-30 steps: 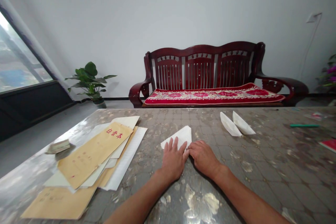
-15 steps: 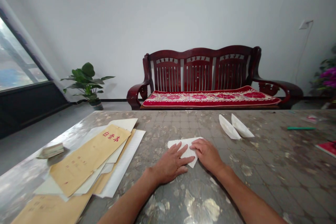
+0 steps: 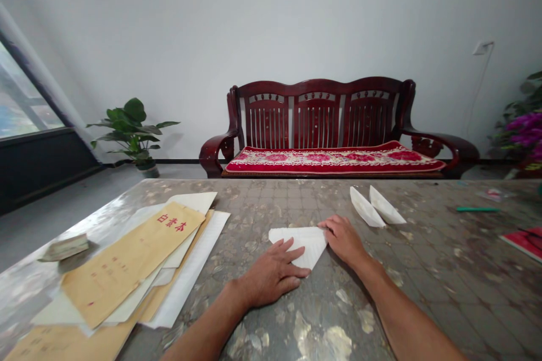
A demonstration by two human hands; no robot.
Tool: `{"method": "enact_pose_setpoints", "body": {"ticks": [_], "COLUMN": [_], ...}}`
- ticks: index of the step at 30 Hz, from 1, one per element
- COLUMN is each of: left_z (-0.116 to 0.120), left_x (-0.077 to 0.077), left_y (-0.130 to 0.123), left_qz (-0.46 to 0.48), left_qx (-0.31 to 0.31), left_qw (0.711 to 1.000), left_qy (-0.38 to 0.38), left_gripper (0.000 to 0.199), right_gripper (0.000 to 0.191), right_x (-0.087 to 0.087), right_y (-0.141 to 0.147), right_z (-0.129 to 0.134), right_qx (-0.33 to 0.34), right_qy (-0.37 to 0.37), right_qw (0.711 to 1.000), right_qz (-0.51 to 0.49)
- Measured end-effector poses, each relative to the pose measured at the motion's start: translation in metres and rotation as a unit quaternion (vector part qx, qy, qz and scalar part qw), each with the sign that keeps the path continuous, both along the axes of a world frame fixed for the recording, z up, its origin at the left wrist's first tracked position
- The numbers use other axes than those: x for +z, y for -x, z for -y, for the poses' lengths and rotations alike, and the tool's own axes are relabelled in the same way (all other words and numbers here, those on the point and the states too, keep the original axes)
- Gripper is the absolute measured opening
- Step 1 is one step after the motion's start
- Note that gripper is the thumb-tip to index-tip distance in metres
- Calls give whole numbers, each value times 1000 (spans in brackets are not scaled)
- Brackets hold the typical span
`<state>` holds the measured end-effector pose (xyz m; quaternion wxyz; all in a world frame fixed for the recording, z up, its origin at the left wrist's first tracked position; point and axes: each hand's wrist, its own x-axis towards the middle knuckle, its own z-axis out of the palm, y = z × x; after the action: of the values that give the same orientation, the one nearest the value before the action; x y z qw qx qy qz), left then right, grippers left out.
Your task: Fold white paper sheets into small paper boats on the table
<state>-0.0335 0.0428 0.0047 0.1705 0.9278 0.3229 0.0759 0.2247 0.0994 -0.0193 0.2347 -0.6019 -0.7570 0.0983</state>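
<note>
Near 2 paper boats (image 3: 365, 207), the left hand (image 3: 271, 273) and right hand (image 3: 344, 241) lie flat, pinning a folded paper triangle (image 3: 301, 243) steady

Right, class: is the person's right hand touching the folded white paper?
Touching: the head view shows the right hand with fingers resting on the folded white paper at its right corner.

The folded paper (image 3: 302, 242) is plain white on a tabletop (image 3: 427, 271) mottled grey-brown with gold flecks and a faint tile grid. The manila envelope (image 3: 127, 265) carries red characters, and the dark red bench (image 3: 317, 118) has a crimson cushion (image 3: 334, 162) with pink flowers and a cream border.
</note>
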Motion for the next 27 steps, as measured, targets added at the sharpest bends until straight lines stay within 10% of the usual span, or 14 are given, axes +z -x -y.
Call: {"method": "enact_pose_setpoints", "body": {"ticks": [27], "left_z": [-1], "left_x": [8], "left_y": [-4], "left_qz": [37], "left_qx": [0], "left_qw": [999], "left_qy": [37], "left_gripper": [32], "right_gripper": [30], "right_x": [10], "right_y": [-2], "right_z": [1], "right_qx": [-119], "right_qy": [44], "right_qw": [992], "right_qz": [-1]}}
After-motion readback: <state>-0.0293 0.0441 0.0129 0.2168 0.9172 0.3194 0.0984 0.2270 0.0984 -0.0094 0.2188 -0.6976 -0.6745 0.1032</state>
